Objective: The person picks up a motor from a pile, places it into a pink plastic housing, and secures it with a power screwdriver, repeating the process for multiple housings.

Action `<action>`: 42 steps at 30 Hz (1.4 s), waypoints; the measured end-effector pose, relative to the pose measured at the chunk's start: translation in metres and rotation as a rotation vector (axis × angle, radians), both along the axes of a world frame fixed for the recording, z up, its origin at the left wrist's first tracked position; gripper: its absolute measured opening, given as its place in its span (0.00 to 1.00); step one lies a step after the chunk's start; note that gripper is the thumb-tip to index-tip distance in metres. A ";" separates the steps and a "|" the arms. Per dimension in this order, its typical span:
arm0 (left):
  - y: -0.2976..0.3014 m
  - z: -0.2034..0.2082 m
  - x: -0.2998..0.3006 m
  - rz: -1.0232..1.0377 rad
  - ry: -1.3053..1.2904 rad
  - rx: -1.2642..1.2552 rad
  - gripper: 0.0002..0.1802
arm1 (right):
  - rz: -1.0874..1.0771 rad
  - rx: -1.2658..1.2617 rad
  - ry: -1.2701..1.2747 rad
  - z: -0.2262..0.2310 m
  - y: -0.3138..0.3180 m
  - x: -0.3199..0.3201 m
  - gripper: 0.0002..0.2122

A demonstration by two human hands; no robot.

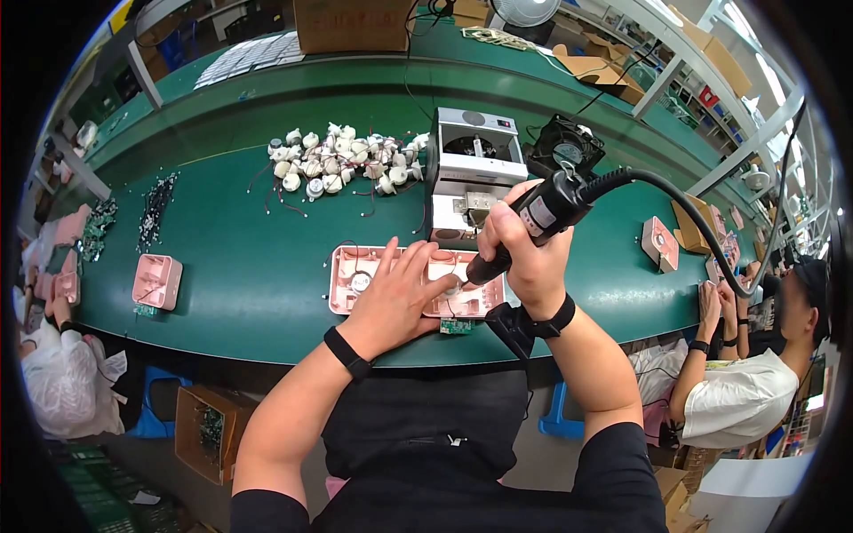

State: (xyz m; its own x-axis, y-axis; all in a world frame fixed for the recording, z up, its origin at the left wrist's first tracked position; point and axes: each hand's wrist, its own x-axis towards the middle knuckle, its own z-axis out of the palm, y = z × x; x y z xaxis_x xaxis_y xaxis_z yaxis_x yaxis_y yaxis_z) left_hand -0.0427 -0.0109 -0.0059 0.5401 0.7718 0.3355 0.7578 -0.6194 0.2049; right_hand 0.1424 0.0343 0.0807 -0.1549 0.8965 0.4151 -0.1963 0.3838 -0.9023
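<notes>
Two pink plastic housings lie side by side in front of me, the left housing (340, 291) and the right housing (487, 300). My left hand (391, 289) rests across them with fingers stretched out, the thumb and index finger reaching into the right one. A corded black electric screwdriver (560, 202) is gripped in my right hand (531, 262); it tilts down-left with its tip inside the right housing, near my left fingertips. In the left housing sits a white round part (360, 282). A green circuit board (456, 327) juts from the right housing's near edge. The screw itself is hidden.
Beyond the housings lie a pile of white round motor-like parts with wires (338, 162) and a grey screw feeder (478, 147). A black fan (566, 144) stands beside it. Another pink housing (158, 282) sits left, one more (659, 244) right. Co-workers (742, 391) sit at both sides.
</notes>
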 end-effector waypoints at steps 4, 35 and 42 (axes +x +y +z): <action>0.001 -0.001 -0.003 0.002 0.002 -0.013 0.33 | -0.011 -0.009 -0.034 -0.008 0.000 -0.005 0.08; -0.001 -0.007 -0.007 0.027 -0.022 0.034 0.45 | 0.076 -0.013 0.127 0.031 -0.017 -0.018 0.08; -0.002 -0.010 -0.007 0.031 -0.063 0.022 0.48 | 0.096 -0.006 0.045 0.010 -0.017 -0.036 0.10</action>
State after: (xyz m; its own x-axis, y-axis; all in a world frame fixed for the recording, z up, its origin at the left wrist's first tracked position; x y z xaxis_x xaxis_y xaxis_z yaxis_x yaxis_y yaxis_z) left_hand -0.0496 -0.0134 -0.0164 0.4936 0.7798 0.3851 0.7624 -0.6010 0.2398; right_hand 0.1063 0.0176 0.0910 -0.2216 0.8808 0.4186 -0.2721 0.3563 -0.8939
